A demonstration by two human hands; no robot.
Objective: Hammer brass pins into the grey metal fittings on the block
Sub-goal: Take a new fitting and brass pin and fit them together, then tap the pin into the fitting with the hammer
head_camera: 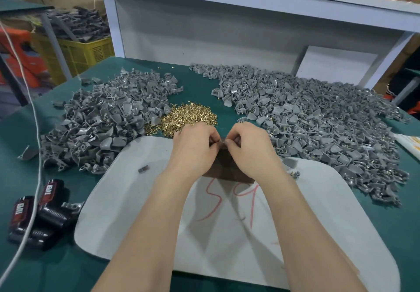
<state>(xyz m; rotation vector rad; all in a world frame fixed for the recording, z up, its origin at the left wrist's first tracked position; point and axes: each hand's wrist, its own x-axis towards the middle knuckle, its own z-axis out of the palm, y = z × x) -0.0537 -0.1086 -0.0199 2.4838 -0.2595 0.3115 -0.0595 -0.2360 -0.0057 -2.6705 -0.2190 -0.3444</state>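
A dark brown block (pixel 227 169) lies on a white mat (pixel 141 201) in the middle of the table, mostly covered by my hands. My left hand (pixel 193 148) and my right hand (pixel 252 148) meet above the block's far end, fingers curled and pinching a small grey fitting (pixel 223 141) between them. The fitting is largely hidden by my fingertips. A heap of brass pins (pixel 188 115) lies just beyond my hands. No hammer is visible.
Large heaps of grey fittings lie on the left (pixel 102 119) and on the right (pixel 318 121) of the green table. Black tool batteries (pixel 41 214) and a white cable (pixel 34 178) sit at the front left. One loose grey piece (pixel 143 168) rests on the mat.
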